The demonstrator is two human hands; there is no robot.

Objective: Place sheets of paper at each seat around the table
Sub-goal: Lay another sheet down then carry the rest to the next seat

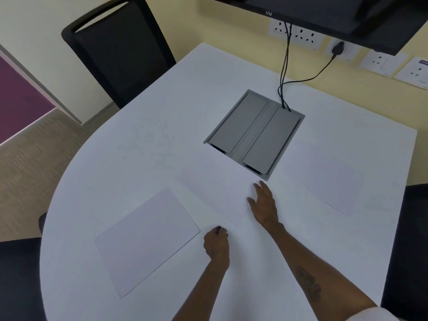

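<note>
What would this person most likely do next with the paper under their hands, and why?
Probably slide the middle sheet toward the far black chair. The left sheet and right sheet already lie at seats, while the right hand rests flat on the middle one's edge and the left hand touches its corner.

"Vu" on monitor (324,10) bezel

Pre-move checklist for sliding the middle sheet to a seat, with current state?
1. Right hand flat on the middle sheet: ok.
2. Left hand on that sheet: cannot tell; it is curled at the near edge.
3. Left sheet lies apart from the middle one: ok.
4. Right sheet already lies flat near the right edge: ok.
5. Cable box lids shut, cables off the sheets: ok.
6. Far chair has a sheet: not ok.
</note>
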